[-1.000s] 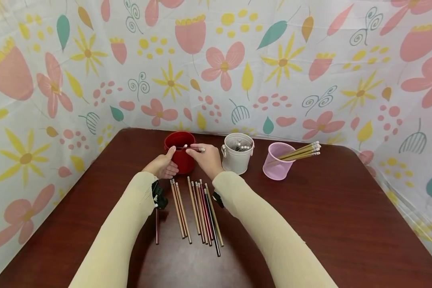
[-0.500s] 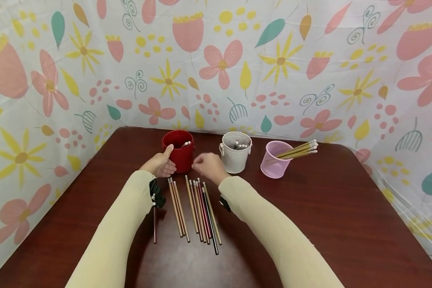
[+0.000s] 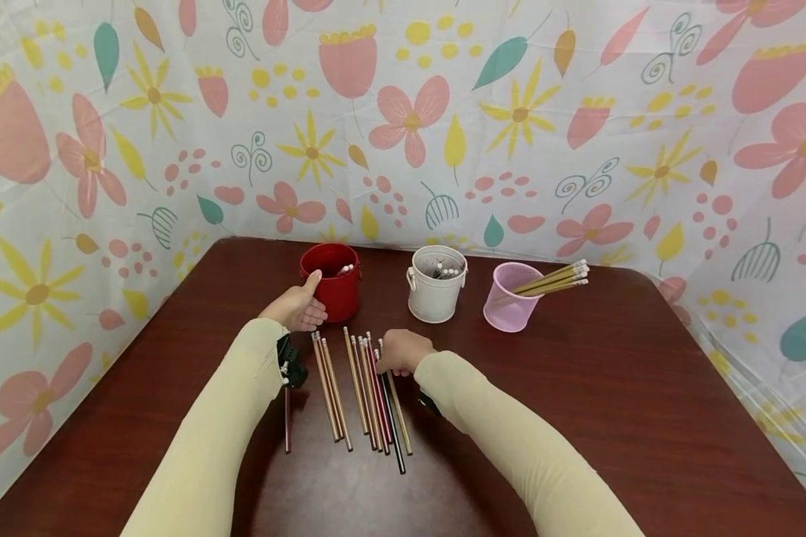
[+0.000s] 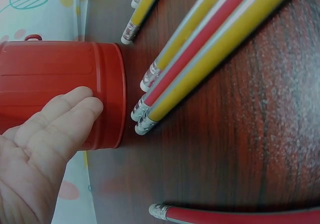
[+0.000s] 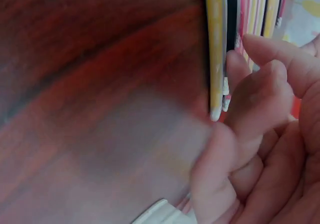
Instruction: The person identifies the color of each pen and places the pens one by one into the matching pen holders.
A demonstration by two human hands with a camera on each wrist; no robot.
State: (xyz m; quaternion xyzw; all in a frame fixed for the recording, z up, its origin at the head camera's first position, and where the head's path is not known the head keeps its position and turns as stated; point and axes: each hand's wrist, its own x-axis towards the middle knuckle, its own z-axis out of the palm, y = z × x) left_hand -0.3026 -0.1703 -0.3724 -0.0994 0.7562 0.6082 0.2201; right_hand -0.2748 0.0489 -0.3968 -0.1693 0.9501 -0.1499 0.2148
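My left hand (image 3: 298,306) lies with straight fingers against the side of the red bucket (image 3: 341,298), thumb up near its rim. White-tipped pencils (image 3: 345,270) show inside that bucket. Down on the table, my right hand (image 3: 406,350) is over the eraser ends of the right-hand row of pencils (image 3: 364,388). Its fingertips are right at a black pencil (image 5: 232,18), beside a yellow pencil (image 5: 215,48); I cannot tell whether they pinch it. A smaller group of pencils (image 3: 330,395) lies to the left, and a lone dark red pencil (image 3: 287,425) lies by the left wrist.
A white bucket (image 3: 433,302) holding white-tipped items stands right of the red one. Farther right is a pink mesh cup (image 3: 507,309) with several yellow pencils (image 3: 557,280) leaning out. A floral curtain (image 3: 403,149) borders the brown table (image 3: 611,388) behind.
My right hand let go of white-tipped pencils, which now sit in the red bucket, then moved down and right to the row on the table. The left hand has stayed at the bucket.
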